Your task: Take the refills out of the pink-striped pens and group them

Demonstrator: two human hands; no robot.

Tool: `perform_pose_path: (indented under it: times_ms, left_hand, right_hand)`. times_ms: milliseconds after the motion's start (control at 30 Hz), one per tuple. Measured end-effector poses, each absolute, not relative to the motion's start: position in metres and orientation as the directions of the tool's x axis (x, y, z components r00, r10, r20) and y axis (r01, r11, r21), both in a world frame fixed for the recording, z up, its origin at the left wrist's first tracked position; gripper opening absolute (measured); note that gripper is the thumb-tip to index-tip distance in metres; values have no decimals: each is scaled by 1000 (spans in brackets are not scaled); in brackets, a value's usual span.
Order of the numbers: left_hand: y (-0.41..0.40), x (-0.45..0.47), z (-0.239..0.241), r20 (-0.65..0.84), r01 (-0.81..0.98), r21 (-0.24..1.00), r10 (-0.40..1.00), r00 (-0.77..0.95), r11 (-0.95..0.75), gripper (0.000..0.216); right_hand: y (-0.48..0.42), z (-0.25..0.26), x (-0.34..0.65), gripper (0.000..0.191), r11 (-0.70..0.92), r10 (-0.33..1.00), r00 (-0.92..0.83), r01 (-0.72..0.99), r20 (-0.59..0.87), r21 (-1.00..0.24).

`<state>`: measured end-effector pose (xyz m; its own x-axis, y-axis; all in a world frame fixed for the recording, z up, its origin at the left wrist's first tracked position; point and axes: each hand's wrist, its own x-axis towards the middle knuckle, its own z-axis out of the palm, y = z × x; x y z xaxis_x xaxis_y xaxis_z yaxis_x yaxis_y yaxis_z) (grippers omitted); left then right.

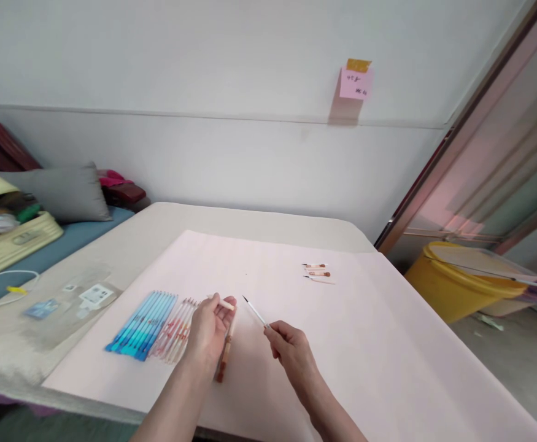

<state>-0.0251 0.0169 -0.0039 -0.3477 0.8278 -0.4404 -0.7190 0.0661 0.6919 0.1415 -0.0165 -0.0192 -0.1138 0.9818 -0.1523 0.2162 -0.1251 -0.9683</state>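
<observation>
My right hand (pixel 291 350) pinches a white pen refill (pixel 255 312) near its lower end, its dark pointed tip aimed up and left. My left hand (pixel 210 322) is closed on a short pale cream tube (pixel 224 303), perhaps a pen part; the fingers cover some of it. Just below that hand lies a brown and orange pen barrel (pixel 224 356), partly hidden at its upper end. To the left, a row of pink-and-white patterned pens (pixel 172 334) is partly covered by my left hand, beside a row of several blue pens (pixel 143 325).
Pen parts (pixel 316 270) with brown ends and dark tips lie farther back on the pale pink sheet (pixel 364 344). Clear plastic packaging (pixel 81 301) is at the left on the cream table cover. A yellow bin (pixel 456 285) stands right of the table, a grey cushion (pixel 61 190) far left.
</observation>
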Motion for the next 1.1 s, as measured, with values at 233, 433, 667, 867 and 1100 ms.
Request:
perform_pose_path:
  times_ms: [233,433,667,867,1100]
  left_hand:
    - [7,-9,-8,-392,-675,713,906,-159,190,17]
    - [-3,6,-9,-348,-593,751,937,19,291,17]
    - [-5,13,-11,-376,-546,773,927,18,324,11]
    - [8,-8,-7,-397,-666,723,899,-185,182,14]
    - [-3,10,-11,-445,-599,723,895,-21,345,13]
  right_hand:
    - [-15,-22,141,28,-127,984,-95,208,-149,-970]
    - [-15,-24,136,28,-102,985,-109,248,-132,-963]
    - [-19,-19,135,31,-89,982,-133,294,-133,-952]
    - [-16,-25,139,31,-80,986,-117,291,-119,-953]
    - [-11,-20,141,28,-243,969,-30,82,-246,-967]
